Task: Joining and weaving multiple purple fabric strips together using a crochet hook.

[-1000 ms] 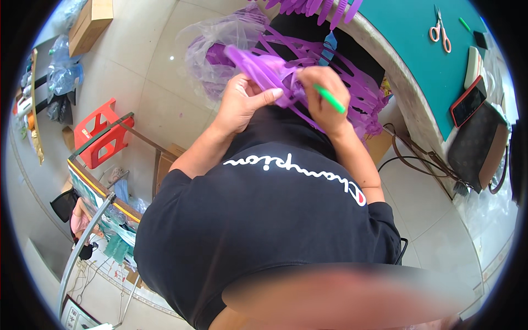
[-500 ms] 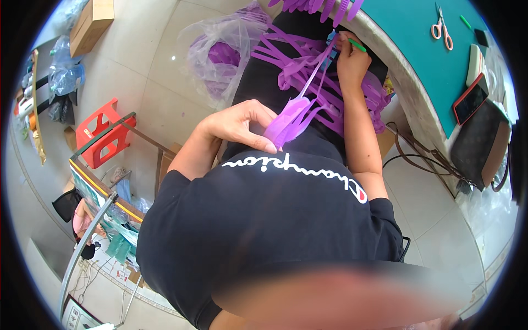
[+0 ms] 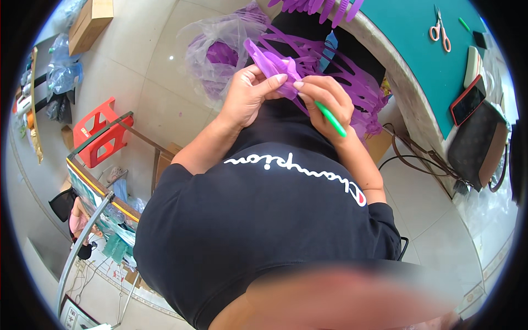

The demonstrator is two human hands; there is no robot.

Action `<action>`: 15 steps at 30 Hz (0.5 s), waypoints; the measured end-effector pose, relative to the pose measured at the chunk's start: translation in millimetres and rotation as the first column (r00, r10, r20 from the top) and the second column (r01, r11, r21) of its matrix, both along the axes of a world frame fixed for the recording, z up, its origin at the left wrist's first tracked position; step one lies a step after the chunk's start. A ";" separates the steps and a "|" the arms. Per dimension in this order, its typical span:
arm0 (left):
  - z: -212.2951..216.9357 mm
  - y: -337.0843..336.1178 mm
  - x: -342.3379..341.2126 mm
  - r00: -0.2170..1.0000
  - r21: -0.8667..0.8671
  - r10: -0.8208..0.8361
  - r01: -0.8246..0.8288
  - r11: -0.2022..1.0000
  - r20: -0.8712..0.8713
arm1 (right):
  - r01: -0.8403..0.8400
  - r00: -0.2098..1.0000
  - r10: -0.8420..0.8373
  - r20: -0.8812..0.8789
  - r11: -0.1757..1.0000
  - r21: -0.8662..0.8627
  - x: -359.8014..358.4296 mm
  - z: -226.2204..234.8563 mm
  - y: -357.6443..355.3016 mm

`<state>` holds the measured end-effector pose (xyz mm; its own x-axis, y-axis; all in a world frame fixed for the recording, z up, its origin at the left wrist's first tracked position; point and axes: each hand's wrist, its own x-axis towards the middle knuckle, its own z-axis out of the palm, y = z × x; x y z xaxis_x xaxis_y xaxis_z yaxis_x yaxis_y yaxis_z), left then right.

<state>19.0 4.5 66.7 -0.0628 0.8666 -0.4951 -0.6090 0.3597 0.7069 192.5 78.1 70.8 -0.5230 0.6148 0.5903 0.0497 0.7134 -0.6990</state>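
Observation:
A soft purple rubbery piece (image 3: 275, 67) is held up above my lap, its upper end pointing away to the left. My left hand (image 3: 247, 91) grips it, thumb on top. From the other side my right hand (image 3: 328, 104) pinches its near edge between thumb and fingertips. A slim tool with a bright green handle (image 3: 331, 119) is tucked in the same right hand; its working end is hidden. Beyond the hands, a tangle of long purple strips (image 3: 355, 82) lies across my dark-clothed lap. Among them is a light blue pointed piece (image 3: 329, 50).
A clear plastic bag (image 3: 201, 66) of purple pieces sits on the floor at left. The green-topped table (image 3: 407, 33) at right bears scissors (image 3: 439, 36), a phone (image 3: 468, 100) and more purple strips (image 3: 319, 6). A red stool (image 3: 102, 135) stands left; another person (image 3: 82, 220) sits further off.
My right hand has come back toward me from the strips and now meets the left at the purple piece. My left hand has raised that piece away from my chest.

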 end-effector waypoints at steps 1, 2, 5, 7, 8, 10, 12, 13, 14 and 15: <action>-0.9 0.2 1.3 1.000 -0.012 0.004 -0.004 1.000 -0.018 | 0.000 1.000 0.000 0.001 1.000 -0.002 -0.1 -2.3 -0.9; 0.0 1.6 3.7 1.000 -0.011 0.003 -0.003 1.000 -0.018 | 0.011 1.000 -0.011 0.014 1.000 0.023 -0.3 -4.5 -1.3; 6.2 6.2 7.5 0.996 -0.006 0.092 -0.092 0.996 -0.012 | 0.013 0.999 -0.015 0.030 0.999 0.044 2.1 -5.4 -0.2; 9.0 8.5 5.8 0.996 -0.018 0.082 -0.082 0.996 0.029 | 0.228 0.968 -0.238 -0.075 0.966 -0.122 4.2 -12.1 -0.3; 9.0 8.4 5.3 0.996 -0.018 0.084 -0.084 0.996 0.030 | 0.297 0.931 -0.355 -0.086 0.874 -0.386 0.8 -12.7 -2.9; 8.9 8.1 4.6 0.994 -0.018 0.104 -0.103 0.995 0.032 | 0.289 0.922 -0.387 -0.017 0.716 -0.635 3.9 -2.2 -4.3; 8.6 8.1 5.1 0.994 -0.011 0.108 -0.108 0.994 0.015 | 0.242 0.934 -0.358 -0.011 0.653 -0.718 7.6 0.0 -6.5; 8.6 8.1 5.5 0.993 -0.004 0.115 -0.115 0.993 -0.004 | 0.211 0.951 -0.305 -0.047 0.756 -0.620 9.5 -4.9 -10.9; 8.9 8.2 6.2 0.994 -0.004 0.113 -0.113 0.994 -0.003 | 0.176 0.966 -0.247 -0.076 0.842 -0.510 10.3 -5.8 -13.7; 9.5 8.2 7.0 0.994 0.004 0.109 -0.109 0.994 -0.009 | 0.095 0.970 -0.192 -0.151 0.865 -0.492 9.1 -5.1 -16.3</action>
